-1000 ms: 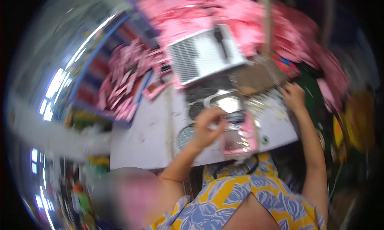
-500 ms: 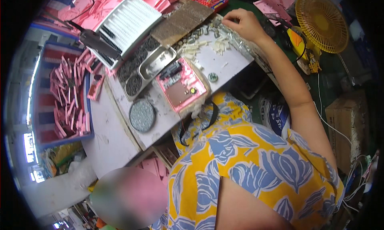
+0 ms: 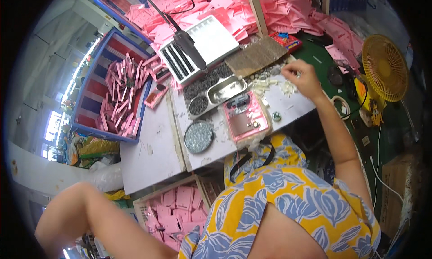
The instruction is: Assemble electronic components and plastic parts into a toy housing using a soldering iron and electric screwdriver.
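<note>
My right hand (image 3: pixel 300 77) is at the far right end of the white table (image 3: pixel 155 162), its fingers curled into a pinch. What they hold, if anything, cannot be made out. Beside it lie pale strips (image 3: pixel 263 86) and small greyish parts (image 3: pixel 273 70). My bent left arm (image 3: pixel 85 205) shows at the lower left, with its hand out of view. In front of me a pink plastic housing (image 3: pixel 238 132) with black parts inside rests in a holder. A small round greenish part (image 3: pixel 276 116) lies to its right.
A metal tray (image 3: pixel 228 91) and a round dish of grey bits (image 3: pixel 198 136) stand left of the housing. A dark electric screwdriver (image 3: pixel 186 45) hangs over a white tray (image 3: pixel 222 36). A blue-rimmed bin (image 3: pixel 85 128) holds pink pieces. A yellow fan (image 3: pixel 384 67) stands right.
The whole view has shifted, so the table sits lower and further right. My left arm has come into the lower left. My right hand stays near the small parts, fingers still curled.
</note>
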The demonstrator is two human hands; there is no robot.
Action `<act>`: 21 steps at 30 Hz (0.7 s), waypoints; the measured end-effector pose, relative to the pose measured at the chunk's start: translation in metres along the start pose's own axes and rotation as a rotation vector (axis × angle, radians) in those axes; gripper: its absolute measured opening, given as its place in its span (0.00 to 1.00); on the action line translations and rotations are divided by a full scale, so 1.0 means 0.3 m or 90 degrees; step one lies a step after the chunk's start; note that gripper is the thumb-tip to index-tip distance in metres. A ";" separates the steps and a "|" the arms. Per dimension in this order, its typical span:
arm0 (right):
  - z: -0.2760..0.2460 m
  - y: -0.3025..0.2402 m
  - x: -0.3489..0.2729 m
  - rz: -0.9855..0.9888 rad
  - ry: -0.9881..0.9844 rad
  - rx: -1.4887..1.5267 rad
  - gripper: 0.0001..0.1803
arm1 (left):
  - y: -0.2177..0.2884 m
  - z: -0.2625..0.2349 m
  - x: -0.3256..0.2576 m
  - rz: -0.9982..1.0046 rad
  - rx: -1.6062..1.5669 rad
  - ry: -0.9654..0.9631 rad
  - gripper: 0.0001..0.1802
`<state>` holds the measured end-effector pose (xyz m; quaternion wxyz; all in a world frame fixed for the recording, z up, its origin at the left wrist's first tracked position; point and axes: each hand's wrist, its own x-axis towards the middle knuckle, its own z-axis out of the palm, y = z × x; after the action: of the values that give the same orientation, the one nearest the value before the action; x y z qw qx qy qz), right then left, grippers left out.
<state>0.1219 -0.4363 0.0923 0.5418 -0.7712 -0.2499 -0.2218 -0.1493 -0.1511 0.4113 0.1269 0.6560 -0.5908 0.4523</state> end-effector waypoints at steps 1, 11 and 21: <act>0.003 0.001 -0.018 0.016 0.012 0.017 0.07 | -0.069 0.051 -0.073 -0.072 -0.012 0.047 0.13; 0.057 -0.134 -0.074 -0.058 -0.170 -0.056 0.07 | -0.264 0.964 -0.742 -0.695 -0.379 -0.107 0.10; 0.152 0.100 -0.103 0.604 -0.308 0.718 0.15 | -0.371 1.038 -0.899 -0.394 -0.325 -0.157 0.12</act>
<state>0.1199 -0.4063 0.0373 0.8199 -0.4304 -0.0794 0.3692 0.1168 -0.1611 0.0780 0.3432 0.7995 -0.4696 0.1500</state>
